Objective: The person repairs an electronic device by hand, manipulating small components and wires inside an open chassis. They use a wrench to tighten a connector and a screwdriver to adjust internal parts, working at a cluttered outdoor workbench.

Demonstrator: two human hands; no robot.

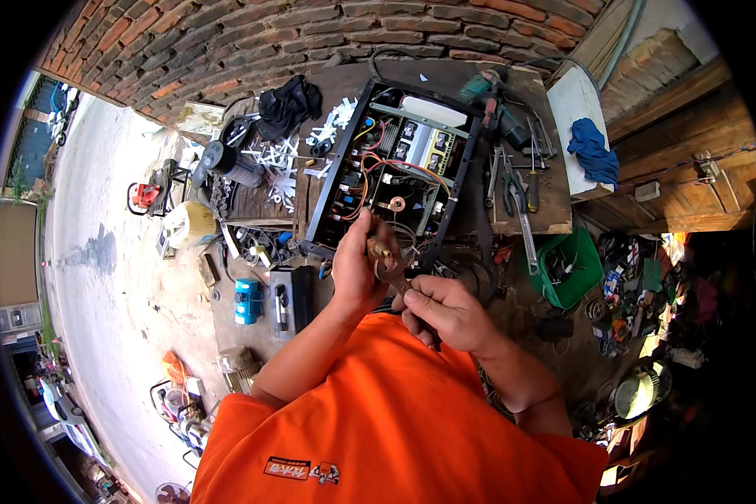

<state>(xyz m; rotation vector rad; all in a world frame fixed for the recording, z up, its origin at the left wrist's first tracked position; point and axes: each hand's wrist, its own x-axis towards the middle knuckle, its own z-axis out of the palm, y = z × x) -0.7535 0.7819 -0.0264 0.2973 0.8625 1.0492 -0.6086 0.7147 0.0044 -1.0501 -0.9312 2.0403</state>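
My left hand [357, 267] is closed around a small brass fitting [384, 250], in front of an opened machine in a black metal case [329, 197]. My right hand [447, 309] grips a brownish wrench [401, 282] by its handle. The wrench's head lies at the fitting, between my two hands; my fingers hide part of both. Inside the case show coloured wires, circuit boards and a copper-coloured round part [397, 203]. The case rests tilted on a worn workbench [517, 214].
On the bench's right lie pliers [515, 186], a screwdriver [532, 191] and a green power tool [508, 126]. White scraps [273, 164] and a black cloth [291, 107] are at left. A green bin [571, 269] stands below right; a blue device [247, 301] sits on the floor.
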